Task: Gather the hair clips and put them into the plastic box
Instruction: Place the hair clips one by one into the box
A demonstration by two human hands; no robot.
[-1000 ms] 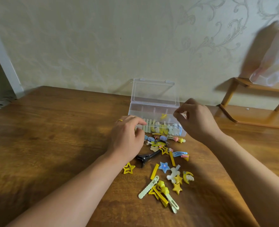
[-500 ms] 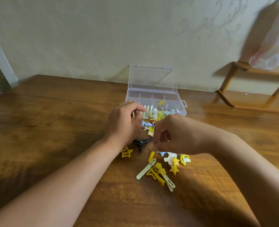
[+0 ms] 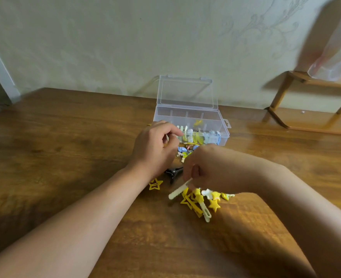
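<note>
Loose hair clips, mostly yellow stars and pale bars with a few blue and white pieces, lie in a small heap on the brown wooden worktop just below the middle of the frame. The right hand covers the upper part of the heap, its fingers closed around one end of a long pale cream bar clip, which slants down to the left with its free end just above the wood. A yellow open star clip lies apart at the left, half tucked under the left wrist. A black clip shows only in the gap between the two hands.

The clear plastic box stands just above the heap, its lid upright. Its front compartments hold pale, yellow and blue clips, blurred through the wall; one yellow piece sits further back. The left hand hides the box's front left corner, fingers curled with thumb against forefinger; whether it holds anything cannot be told.

At the right edge, a wooden rack and a blurred translucent bag are cut off. No writing is legible.
</note>
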